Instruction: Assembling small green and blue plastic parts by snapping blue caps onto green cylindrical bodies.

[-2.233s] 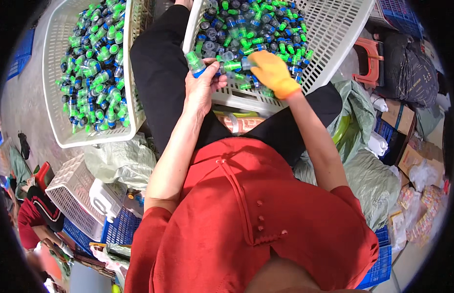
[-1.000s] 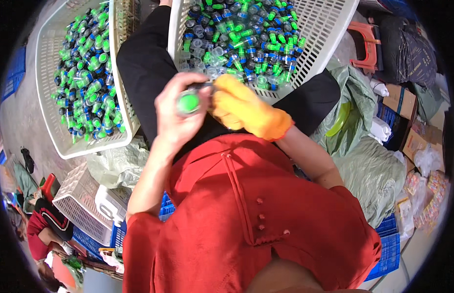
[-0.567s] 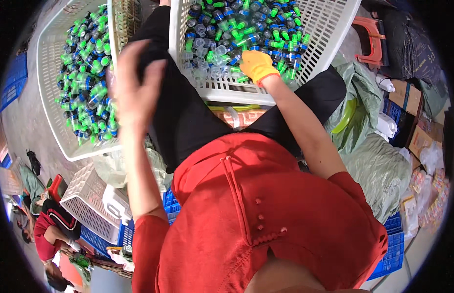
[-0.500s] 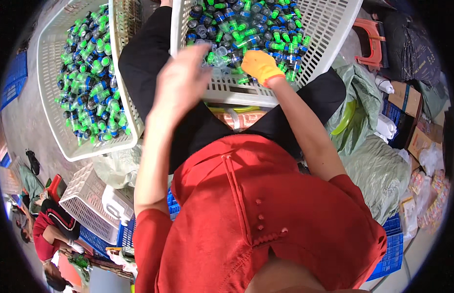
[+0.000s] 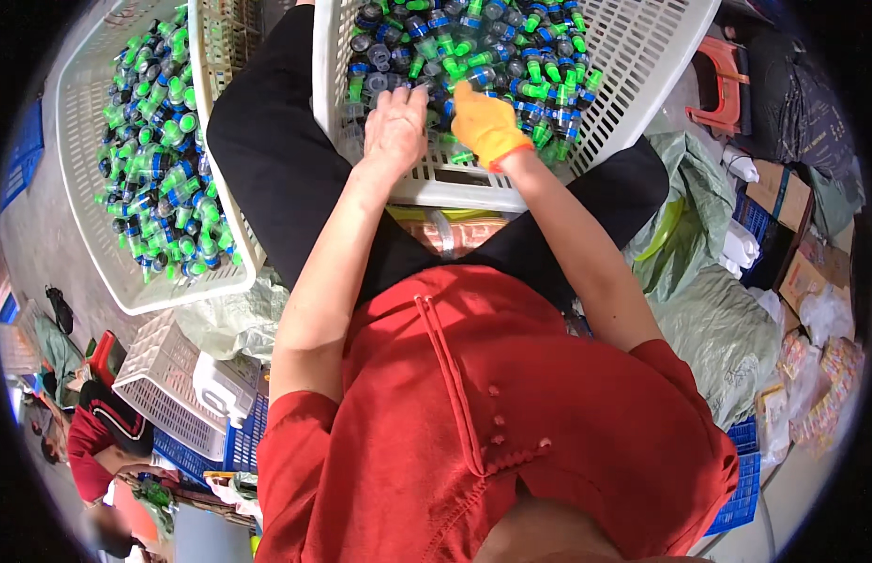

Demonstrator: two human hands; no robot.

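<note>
Small plastic bottle caps or nozzles (image 5: 539,70), bright green, blue, black and clear, fill the white slatted basket (image 5: 450,192) in front of me. My bare left hand (image 5: 395,129) is over the basket's near left part, its fingers slightly apart and bent down toward the pieces. I see nothing held in it, though its palm side is hidden. Close to its right, my right hand (image 5: 489,124) wears an orange-yellow glove. Its fingers are curled together above the pieces; whatever they hold is covered by the glove.
A second white basket (image 5: 72,178) with similar pieces stands to the left. Green plastic sacks (image 5: 717,328), a red stool (image 5: 722,84) and cardboard boxes (image 5: 778,192) lie to the right. At lower left are a white crate (image 5: 173,385), a white jug (image 5: 225,387) and another person (image 5: 93,450).
My left hand has come right and down into the basket area, nearer my right hand, from its blurred sweep at the left. My gloved hand has shifted slightly left, its fingers turned upward.
</note>
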